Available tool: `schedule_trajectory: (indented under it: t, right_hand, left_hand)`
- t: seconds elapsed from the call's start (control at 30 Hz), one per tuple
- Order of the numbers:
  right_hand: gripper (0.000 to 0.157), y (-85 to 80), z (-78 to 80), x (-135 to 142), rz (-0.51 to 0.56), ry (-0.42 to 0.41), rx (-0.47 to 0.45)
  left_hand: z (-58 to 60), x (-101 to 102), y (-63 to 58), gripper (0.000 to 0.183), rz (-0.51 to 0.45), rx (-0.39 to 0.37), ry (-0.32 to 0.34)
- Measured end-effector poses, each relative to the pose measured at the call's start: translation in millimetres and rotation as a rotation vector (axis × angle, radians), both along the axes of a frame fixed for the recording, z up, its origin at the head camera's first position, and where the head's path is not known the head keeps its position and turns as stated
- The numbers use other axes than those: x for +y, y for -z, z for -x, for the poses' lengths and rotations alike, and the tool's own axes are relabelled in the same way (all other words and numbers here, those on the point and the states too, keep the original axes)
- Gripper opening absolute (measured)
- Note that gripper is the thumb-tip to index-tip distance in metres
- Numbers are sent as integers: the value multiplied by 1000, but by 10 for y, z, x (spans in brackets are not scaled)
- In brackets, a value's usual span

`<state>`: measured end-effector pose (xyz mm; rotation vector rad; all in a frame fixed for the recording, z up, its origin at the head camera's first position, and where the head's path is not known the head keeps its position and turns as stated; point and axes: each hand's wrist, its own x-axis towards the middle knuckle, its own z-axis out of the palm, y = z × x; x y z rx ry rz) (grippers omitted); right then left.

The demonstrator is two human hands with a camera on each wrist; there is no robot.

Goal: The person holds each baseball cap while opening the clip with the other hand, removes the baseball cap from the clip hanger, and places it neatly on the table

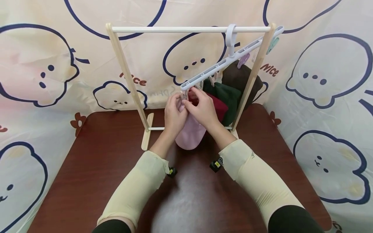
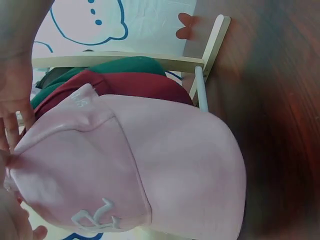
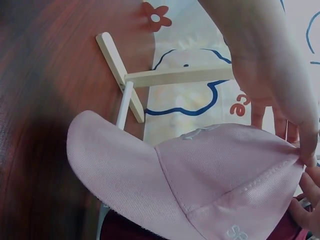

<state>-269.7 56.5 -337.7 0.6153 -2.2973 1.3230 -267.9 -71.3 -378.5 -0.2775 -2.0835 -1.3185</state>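
Observation:
A pink cap (image 1: 190,134) hangs brim down below the near end of a pale hanger (image 1: 208,70). My left hand (image 1: 175,114) pinches the top edge of the cap, its thumb right at the edge in the right wrist view. From the other side my right hand (image 1: 204,109) pinches the same edge with thumb and forefinger. A clear clip (image 1: 184,94) shows between the fingertips of both hands, under the hanger's end. White stitching (image 2: 97,217) marks the cap's front. Fingers partly hide where clip and cap meet.
Behind the pink cap hang a dark red cap (image 1: 219,106), a green cap (image 1: 225,94) and a dark brown cap (image 1: 240,77) on clips. The hanger hooks over a rack's white rod (image 1: 175,29) and slants past its right post (image 1: 253,76). A brown table (image 1: 102,181) lies below.

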Motion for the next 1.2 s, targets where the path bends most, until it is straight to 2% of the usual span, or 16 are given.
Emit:
schedule_trajectory:
  t: [0.2, 0.33, 0.67, 0.8, 1.0, 1.2]
  right_hand:
    - [45, -35, -31, -70, -47, -47, 15]
    - [44, -45, -36, -112, -39, -65, 24]
    - [39, -78, -29, -191, 76, -137, -119]
    - [33, -73, -18, -199, 119, -143, -156]
    - [28, -77, 26, -251, 125, -178, -137]
    - [24, -328, -199, -319, 111, -217, -157]
  left_hand:
    - [-92, -43, 37, 34, -6, 78, -19]
    - [-141, -89, 49, 30, 38, 146, -45]
    - [-281, -211, 60, 31, 124, 271, -65]
    - [-330, -223, 49, 29, 145, 290, -59]
    - [-350, -283, 14, 25, 109, 309, -58]
    - [-337, -393, -35, 24, 37, 258, -39]
